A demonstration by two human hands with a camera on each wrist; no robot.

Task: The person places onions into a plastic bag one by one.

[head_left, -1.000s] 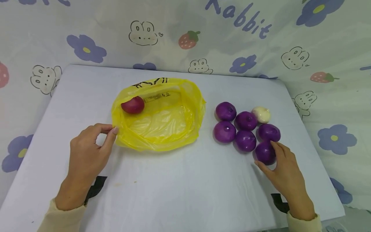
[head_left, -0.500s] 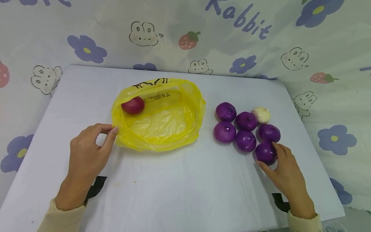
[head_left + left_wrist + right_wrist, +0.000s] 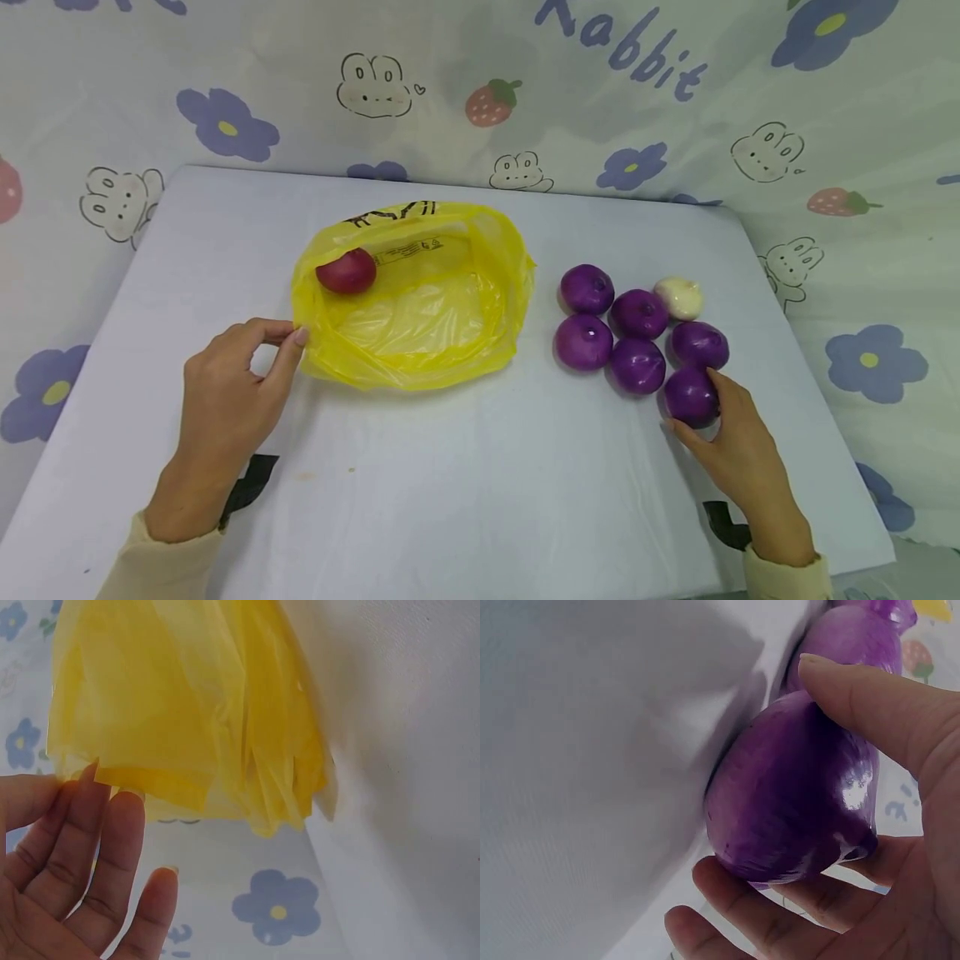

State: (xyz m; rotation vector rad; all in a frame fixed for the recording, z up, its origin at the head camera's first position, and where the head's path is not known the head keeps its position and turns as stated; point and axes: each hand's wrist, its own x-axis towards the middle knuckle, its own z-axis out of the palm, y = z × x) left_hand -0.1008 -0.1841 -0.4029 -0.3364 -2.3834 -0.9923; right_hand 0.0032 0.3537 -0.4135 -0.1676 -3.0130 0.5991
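A cloth printed with rabbits and flowers (image 3: pixel 420 133) backs the white desk (image 3: pixel 480 500). Left of centre, the left hand (image 3: pixel 232 396) has its grip pinching the edge of a yellow plastic bag (image 3: pixel 408 325) with a red onion (image 3: pixel 348 272) inside. Lower right, the right hand (image 3: pixel 742 446) curls its grip around a purple onion (image 3: pixel 691 397); five others (image 3: pixel 637 365) and a white onion (image 3: pixel 680 297) cluster above and left.

Free lane along the near side of the table (image 3: pixel 480 500), yellow bag (image 3: pixel 420 371) and purple onions (image 3: pixel 637 366) as obstacles behind.
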